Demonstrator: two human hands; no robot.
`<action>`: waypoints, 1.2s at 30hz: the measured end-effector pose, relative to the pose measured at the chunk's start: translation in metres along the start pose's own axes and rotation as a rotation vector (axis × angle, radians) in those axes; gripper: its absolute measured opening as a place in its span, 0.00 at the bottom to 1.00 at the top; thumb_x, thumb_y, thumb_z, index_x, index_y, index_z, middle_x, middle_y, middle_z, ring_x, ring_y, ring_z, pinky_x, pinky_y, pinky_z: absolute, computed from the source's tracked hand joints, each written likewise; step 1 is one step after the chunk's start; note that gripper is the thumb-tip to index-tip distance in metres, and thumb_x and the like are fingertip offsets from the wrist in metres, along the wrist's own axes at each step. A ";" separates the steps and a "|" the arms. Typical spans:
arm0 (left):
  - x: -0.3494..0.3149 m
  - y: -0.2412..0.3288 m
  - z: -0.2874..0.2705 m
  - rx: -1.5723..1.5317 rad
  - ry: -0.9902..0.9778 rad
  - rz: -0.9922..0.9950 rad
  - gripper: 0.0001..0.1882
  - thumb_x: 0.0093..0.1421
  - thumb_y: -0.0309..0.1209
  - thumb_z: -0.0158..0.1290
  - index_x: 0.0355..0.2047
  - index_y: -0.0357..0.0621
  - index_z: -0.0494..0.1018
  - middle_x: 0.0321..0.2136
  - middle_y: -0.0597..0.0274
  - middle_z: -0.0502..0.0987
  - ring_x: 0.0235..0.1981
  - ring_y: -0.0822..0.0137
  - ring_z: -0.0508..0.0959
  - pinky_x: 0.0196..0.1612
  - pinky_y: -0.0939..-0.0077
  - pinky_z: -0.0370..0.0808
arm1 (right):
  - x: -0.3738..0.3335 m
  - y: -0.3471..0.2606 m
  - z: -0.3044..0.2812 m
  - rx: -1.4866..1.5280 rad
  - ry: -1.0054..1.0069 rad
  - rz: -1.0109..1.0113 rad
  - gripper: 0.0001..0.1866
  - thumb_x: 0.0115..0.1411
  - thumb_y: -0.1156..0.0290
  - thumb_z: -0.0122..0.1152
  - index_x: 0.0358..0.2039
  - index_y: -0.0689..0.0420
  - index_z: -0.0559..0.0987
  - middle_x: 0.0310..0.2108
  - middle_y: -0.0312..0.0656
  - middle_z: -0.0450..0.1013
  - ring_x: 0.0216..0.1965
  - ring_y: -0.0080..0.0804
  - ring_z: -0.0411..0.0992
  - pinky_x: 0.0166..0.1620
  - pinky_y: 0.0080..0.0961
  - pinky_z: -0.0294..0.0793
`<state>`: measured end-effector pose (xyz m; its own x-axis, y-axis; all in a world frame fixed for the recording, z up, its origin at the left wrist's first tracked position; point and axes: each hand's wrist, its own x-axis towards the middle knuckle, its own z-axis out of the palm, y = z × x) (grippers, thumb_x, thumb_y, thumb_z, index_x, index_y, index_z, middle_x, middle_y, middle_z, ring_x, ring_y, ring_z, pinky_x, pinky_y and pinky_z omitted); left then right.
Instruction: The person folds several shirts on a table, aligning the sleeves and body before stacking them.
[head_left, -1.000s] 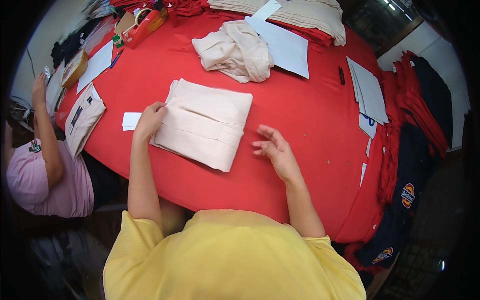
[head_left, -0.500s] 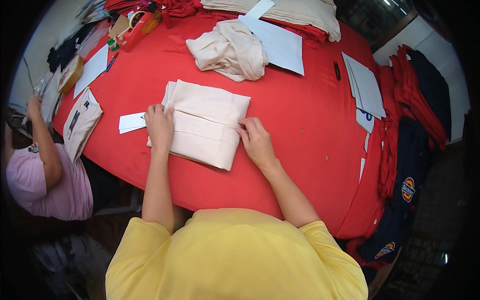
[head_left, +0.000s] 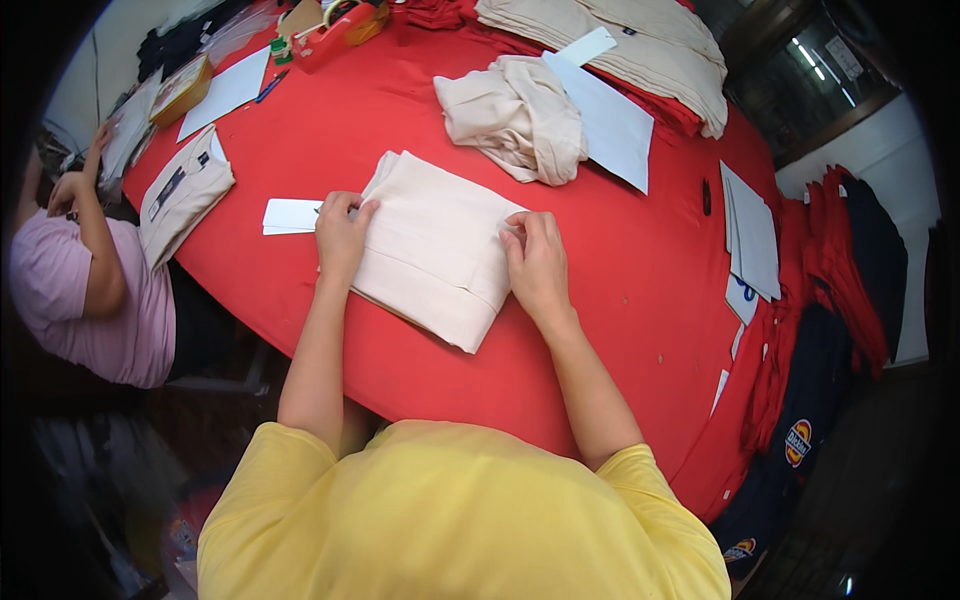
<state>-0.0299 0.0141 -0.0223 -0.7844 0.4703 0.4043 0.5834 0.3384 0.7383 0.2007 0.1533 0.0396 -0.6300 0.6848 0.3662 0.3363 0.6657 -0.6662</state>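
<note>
A cream garment (head_left: 440,240), folded into a flat, near-square bundle, lies in front of me on the red-covered table (head_left: 610,400). My left hand (head_left: 342,238) closes on the left edge of the bundle, its thumb toward the cloth. On the opposite side, my right hand (head_left: 538,262) has thumb and fingers pinched at the upper right edge. A fold line crosses the lower part of the bundle. Small white tags (head_left: 290,215) stick out beside my left hand, partly hidden by it.
Beyond the bundle lie a crumpled cream garment (head_left: 515,120), a white sheet (head_left: 610,125) and a stack of cream garments (head_left: 640,50). A folded printed shirt (head_left: 185,195) is at left, near a person in pink (head_left: 100,290). White sheets (head_left: 750,230) and hanging red and navy garments (head_left: 850,270) are at right.
The ridge across the bundle's middle has been smoothed, and its upper layer lies flatter and farther down. Both hands stay at its sides. The whole view has shifted; the person at left moved an arm.
</note>
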 end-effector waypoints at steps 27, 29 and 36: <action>-0.094 0.091 -0.010 0.133 -0.369 0.203 0.14 0.52 0.34 0.62 0.31 0.40 0.70 0.24 0.57 0.74 0.29 0.56 0.75 0.32 0.62 0.72 | -0.086 -0.004 -0.040 -0.380 -0.317 -0.104 0.23 0.60 0.56 0.56 0.54 0.50 0.74 0.60 0.47 0.63 0.64 0.49 0.54 0.62 0.64 0.46; -0.100 0.086 -0.015 0.114 -0.497 0.120 0.14 0.52 0.33 0.63 0.29 0.39 0.71 0.21 0.58 0.73 0.25 0.58 0.75 0.29 0.64 0.71 | -0.052 0.009 -0.049 -0.206 -0.323 0.029 0.19 0.62 0.61 0.54 0.51 0.53 0.76 0.55 0.48 0.68 0.60 0.47 0.61 0.63 0.60 0.49; -0.103 0.111 -0.026 0.168 -0.701 0.053 0.12 0.52 0.31 0.62 0.29 0.39 0.70 0.26 0.55 0.76 0.30 0.58 0.76 0.32 0.65 0.72 | 0.006 0.060 -0.010 -0.488 0.165 -0.140 0.21 0.60 0.65 0.52 0.52 0.59 0.72 0.56 0.49 0.66 0.61 0.46 0.60 0.64 0.54 0.50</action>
<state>0.1102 -0.0179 0.0325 -0.4679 0.8826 -0.0454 0.6856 0.3949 0.6116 0.2240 0.2005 0.0088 -0.5870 0.5911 0.5532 0.5683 0.7875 -0.2385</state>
